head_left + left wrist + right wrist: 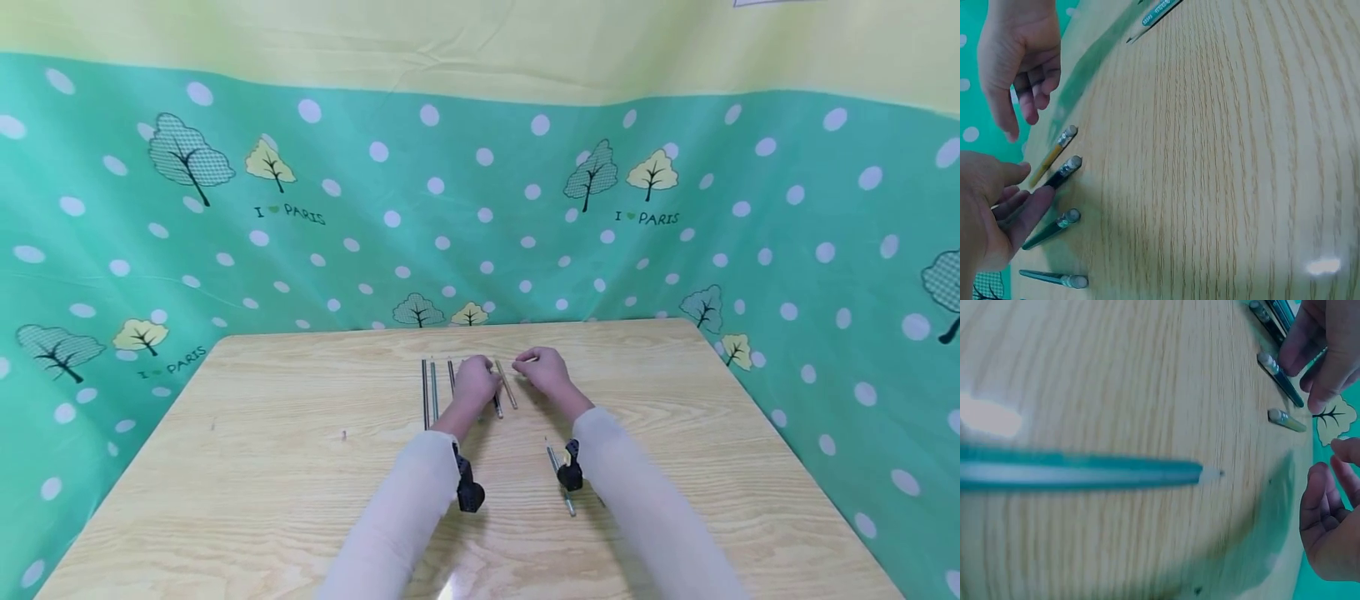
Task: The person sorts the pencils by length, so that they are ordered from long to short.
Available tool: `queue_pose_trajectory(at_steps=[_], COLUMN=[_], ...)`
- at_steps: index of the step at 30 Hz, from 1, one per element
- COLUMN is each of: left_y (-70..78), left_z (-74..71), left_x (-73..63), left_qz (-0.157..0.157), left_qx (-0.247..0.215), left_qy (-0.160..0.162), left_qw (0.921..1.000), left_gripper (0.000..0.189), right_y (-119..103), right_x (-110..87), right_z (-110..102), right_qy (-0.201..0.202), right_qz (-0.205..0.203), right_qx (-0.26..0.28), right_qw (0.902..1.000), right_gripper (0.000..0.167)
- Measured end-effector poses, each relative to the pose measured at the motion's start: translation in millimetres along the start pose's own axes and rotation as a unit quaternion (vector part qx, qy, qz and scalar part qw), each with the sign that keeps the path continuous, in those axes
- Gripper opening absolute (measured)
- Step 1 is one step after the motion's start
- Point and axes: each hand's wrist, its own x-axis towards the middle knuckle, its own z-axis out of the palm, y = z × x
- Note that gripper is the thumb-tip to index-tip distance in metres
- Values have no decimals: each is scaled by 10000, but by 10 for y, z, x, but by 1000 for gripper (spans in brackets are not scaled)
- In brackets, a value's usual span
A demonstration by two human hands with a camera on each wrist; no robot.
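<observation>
My left hand [477, 382] hovers low over a row of pencils at the back of the table. In the left wrist view its thumb and fingers stand on either side of a black pencil [1065, 171], and a fingertip seems to touch it. To its right lies a yellow pencil [507, 385] with a metal-banded eraser end. My right hand [544, 368] is just right of the yellow pencil, fingers loosely bent, with nothing visible in them. Left of the left hand lie a dark pencil [424, 392], a teal pencil [434, 390] and another dark pencil [451, 373], partly covered.
Nearer the front, a teal pencil [561, 482] lies beside the right forearm, which partly hides other pencils there. A small bit [344, 435] sits left on the wooden table [247, 467]. A green dotted cloth [480, 192] hangs behind the table and along its sides.
</observation>
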Motion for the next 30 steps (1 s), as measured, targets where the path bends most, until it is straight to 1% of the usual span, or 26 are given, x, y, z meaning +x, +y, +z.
queue_pose_trajectory(at_steps=[2, 6, 11, 15, 20, 24, 30], left_y=[10, 51, 92, 93, 91, 109, 128], left_z=[-7, -57, -131, -172, -190, -192, -196], left_x=[-11, -68, -154, -223, -306, -365, -450], left_qz=[54, 160, 351, 564, 733, 870, 1071], left_qx=[49, 77, 128, 245, 218, 228, 254], left_qy=[-2, -109, -315, -486, -731, -887, -996], left_qw=[10000, 9998, 9988, 9969, 9944, 9920, 9889], left_gripper=[30, 32, 31, 27, 28, 33, 31], right_y=[20, 39, 61, 101, 127, 153, 202], right_x=[4, -18, -95, -154, -218, -255, -316], right_z=[-35, -126, -269, -376, -496, -573, -671], right_qy=[-60, -278, -502, -666, -908, -1159, -1495], right_qz=[41, 68, -147, -249, -144, -110, -220], right_qx=[-33, -119, -351, -581, -680, -758, -1142], right_qw=[10000, 9995, 9980, 9958, 9934, 9903, 9819], right_gripper=[20, 23, 24, 24, 23, 23, 23])
